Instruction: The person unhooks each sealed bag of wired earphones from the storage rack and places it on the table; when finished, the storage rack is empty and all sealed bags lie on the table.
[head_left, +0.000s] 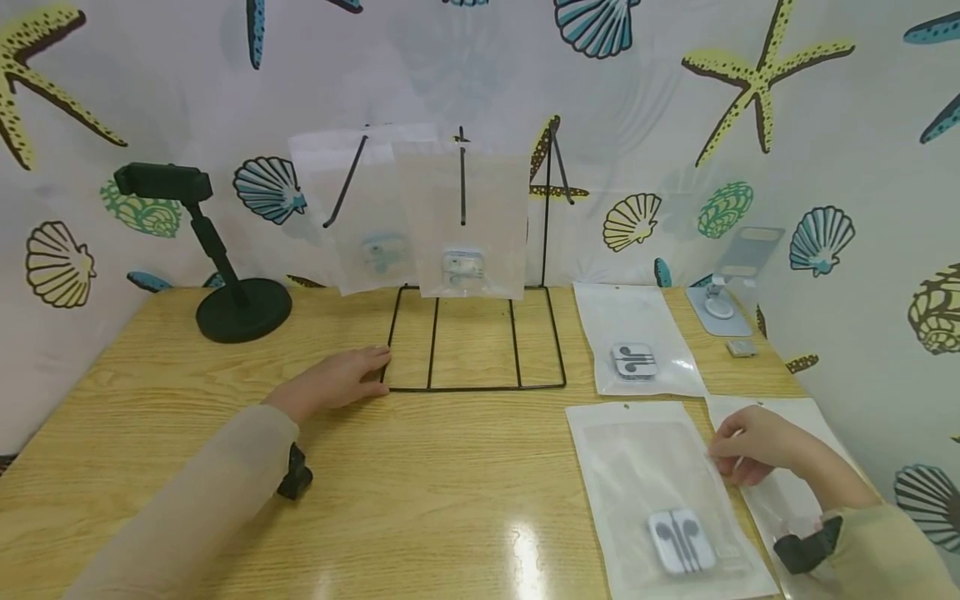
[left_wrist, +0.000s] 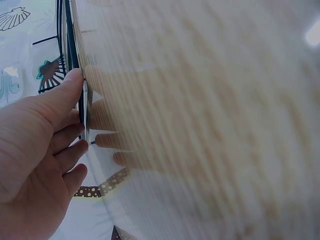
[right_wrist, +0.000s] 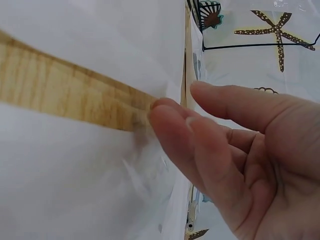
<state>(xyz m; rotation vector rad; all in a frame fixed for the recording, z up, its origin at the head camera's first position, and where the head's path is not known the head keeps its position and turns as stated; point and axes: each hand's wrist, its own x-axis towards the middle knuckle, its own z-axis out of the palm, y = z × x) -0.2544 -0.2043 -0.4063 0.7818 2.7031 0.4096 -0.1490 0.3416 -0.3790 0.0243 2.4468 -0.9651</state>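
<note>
My left hand (head_left: 337, 382) rests at the left side of the black wire display rack (head_left: 487, 388). Its fingertips and thumb touch the base wire and stand apart from each other, as the left wrist view also shows. On the right, my right hand (head_left: 757, 446) hovers at the edge between a white pouch with earphones (head_left: 630, 467) and another white pouch (head_left: 787, 408) partly beneath the hand. In the right wrist view its fingers (right_wrist: 215, 150) are loosely bent, with the thumb apart and nothing visibly held. Two pouches (head_left: 487, 208) hang from the rack's hooks.
Another earphone pouch (head_left: 637, 321) lies behind the near ones. A silver folding stand (head_left: 720, 308) and a small pale object (head_left: 741, 348) are at the back right. A dark green stand (head_left: 243, 308) is at the back left. A patterned cloth (head_left: 450, 75) encloses the wooden table.
</note>
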